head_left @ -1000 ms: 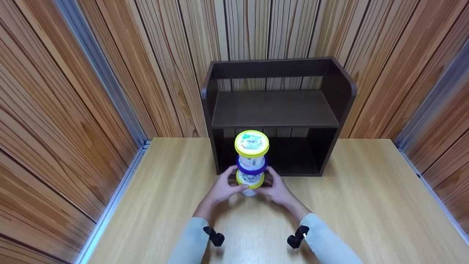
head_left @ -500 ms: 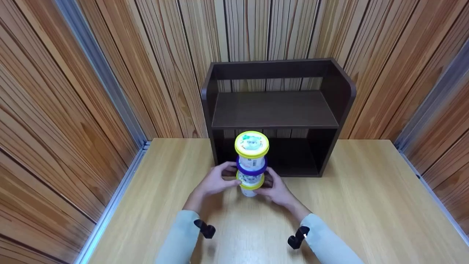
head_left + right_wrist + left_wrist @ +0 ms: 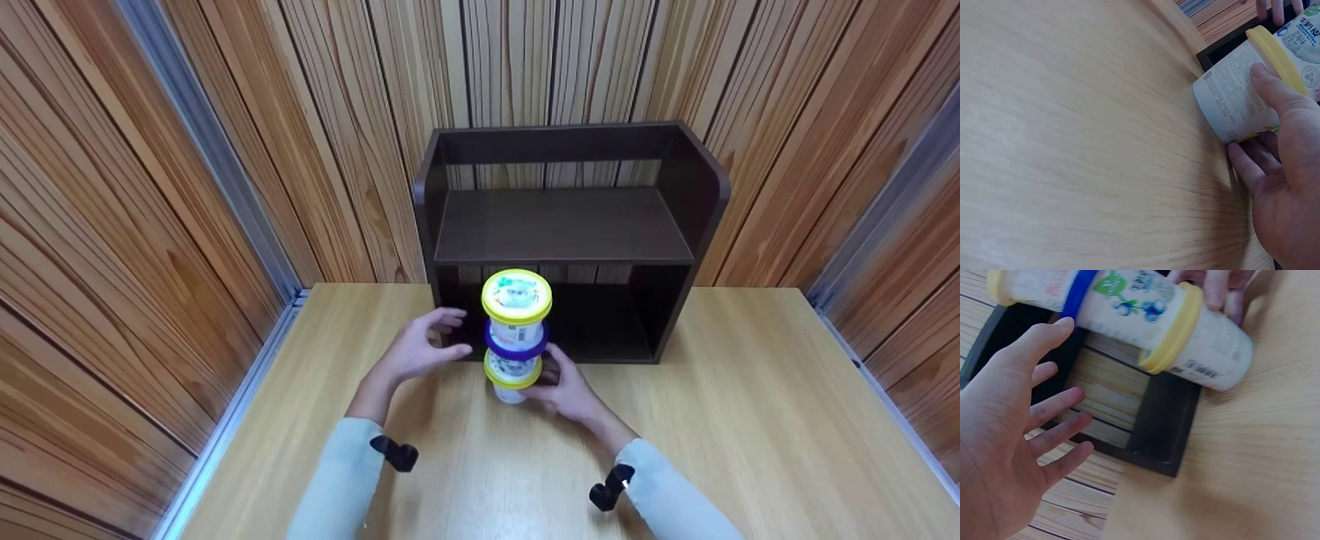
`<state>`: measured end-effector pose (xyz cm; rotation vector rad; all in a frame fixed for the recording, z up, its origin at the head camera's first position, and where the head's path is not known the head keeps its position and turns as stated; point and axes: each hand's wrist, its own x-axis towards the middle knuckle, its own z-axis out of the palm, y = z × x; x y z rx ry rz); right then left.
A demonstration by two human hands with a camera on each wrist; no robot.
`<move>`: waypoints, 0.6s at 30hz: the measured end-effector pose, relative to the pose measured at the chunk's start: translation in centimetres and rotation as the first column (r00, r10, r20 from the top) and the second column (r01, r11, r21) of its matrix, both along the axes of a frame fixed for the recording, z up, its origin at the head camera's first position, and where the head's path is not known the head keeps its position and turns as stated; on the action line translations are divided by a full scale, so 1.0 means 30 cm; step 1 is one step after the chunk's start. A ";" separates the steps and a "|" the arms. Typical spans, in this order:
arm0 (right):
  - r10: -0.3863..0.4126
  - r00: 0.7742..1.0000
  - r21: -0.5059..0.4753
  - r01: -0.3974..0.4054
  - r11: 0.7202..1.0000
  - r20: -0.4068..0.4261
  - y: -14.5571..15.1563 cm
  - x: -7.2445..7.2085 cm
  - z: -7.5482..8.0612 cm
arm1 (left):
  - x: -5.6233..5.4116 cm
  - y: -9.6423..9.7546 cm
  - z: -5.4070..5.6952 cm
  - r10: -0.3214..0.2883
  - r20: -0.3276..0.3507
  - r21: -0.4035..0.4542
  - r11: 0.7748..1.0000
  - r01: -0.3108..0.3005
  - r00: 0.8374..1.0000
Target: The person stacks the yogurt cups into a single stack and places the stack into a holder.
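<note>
Three white yogurt tubs stand upright in a stack on the table in front of the shelf. The top tub [image 3: 517,298] has a yellow lid, the middle tub [image 3: 1131,306] a blue lid, and the bottom tub [image 3: 1235,90] a yellow lid. My right hand [image 3: 568,386] holds the bottom tub from the right, thumb on its near side and fingers round behind. My left hand [image 3: 415,350] is apart from the stack on its left, fingers spread and slightly bent, holding nothing. Blueberries show on the middle tub's label in the left wrist view.
A dark brown two-level shelf [image 3: 562,225] stands behind the stack, against the wood-panelled wall [image 3: 360,112]. The light wooden table [image 3: 750,420] spreads to both sides. Metal strips [image 3: 225,420] run along its left and right edges.
My left hand has let go of the stack and moved away to the left, its fingers opening. The right hand and the tubs stay in place.
</note>
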<state>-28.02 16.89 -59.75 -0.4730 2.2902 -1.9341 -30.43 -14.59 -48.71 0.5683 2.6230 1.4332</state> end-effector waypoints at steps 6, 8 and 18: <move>0.021 1.000 -0.019 -0.021 1.000 0.001 0.005 0.005 -0.004 | -0.013 -0.039 0.055 0.032 -0.079 0.034 0.999 -0.029 0.996; 0.031 0.999 -0.028 -0.031 0.999 0.008 0.005 0.009 -0.003 | -0.019 -0.049 0.068 0.038 -0.109 0.041 0.999 -0.034 0.993; 0.006 1.000 0.000 -0.006 1.000 -0.027 -0.014 0.013 0.009 | -0.033 -0.075 0.145 0.069 -0.212 0.119 0.992 -0.044 0.975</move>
